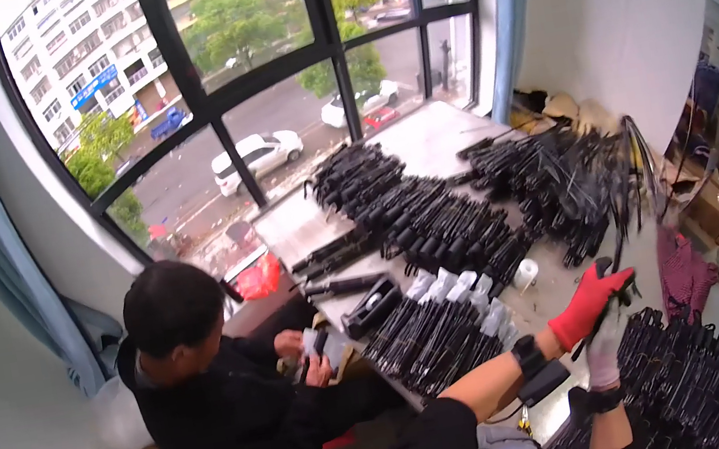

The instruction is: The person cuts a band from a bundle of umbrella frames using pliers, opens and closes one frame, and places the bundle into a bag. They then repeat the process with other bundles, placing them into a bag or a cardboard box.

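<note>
My left hand point(590, 308), in a red glove, reaches across at the lower right of the table. Its fingers are closed around a slim black bundle of rods point(618, 278) that looks like a folded umbrella frame. Just below, my right hand point(605, 358), in a pale glove, also grips the bundle; its fingers are partly hidden. Beside my right arm lies a large heap of similar black frames point(690, 378). Another row of black frames point(427, 346), with whitish wrapped ends, lies to the left of my hands.
Further black bundles point(444, 220) and a loose pile point(552, 183) cover the table's far part. A white roll point(526, 273) stands nearby. At the left sits another person point(207, 393) handling a pale packet point(328, 349). Cartons point(715, 217) stand at the right.
</note>
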A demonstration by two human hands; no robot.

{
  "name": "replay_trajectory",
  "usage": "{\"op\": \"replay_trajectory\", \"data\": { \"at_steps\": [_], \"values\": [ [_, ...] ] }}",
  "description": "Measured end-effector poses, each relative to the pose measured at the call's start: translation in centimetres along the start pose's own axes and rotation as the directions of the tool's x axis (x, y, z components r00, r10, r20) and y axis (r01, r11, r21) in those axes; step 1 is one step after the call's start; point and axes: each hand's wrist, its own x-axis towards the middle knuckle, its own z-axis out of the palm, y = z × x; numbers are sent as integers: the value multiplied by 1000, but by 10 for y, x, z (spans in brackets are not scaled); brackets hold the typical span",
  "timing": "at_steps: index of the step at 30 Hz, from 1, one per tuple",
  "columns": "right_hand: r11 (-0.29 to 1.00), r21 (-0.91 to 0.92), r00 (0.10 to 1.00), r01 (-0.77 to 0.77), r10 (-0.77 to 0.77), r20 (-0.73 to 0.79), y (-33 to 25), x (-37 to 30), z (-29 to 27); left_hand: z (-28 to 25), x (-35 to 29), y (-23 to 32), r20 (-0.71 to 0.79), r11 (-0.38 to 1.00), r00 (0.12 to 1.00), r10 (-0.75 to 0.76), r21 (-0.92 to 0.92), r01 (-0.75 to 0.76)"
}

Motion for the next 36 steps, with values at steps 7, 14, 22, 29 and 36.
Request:
{"op": "replay_trajectory", "data": {
  "at_steps": [7,14,22,29,36],
  "values": [
    [972,234,929,-9,-78,361,-21,-11,-14,-6,-35,12,-162,968,984,71,248,-29],
    [701,491,839,-517,302,453,-26,-24,-19,-2,-48,-14,-147,878,952,270,443,-181],
    [226,712,718,-665,455,526,-49,-18,-37,6,-57,-11,-118,937,975,190,318,-144],
    [254,752,745,-609,510,431,-62,-15,-43,7,-60,-21,-24,925,959,283,269,-267],
    [-198,792,607,-578,544,579,-36,-12,-35,-14,-36,3,84,978,996,28,205,-45]
  ]
}}
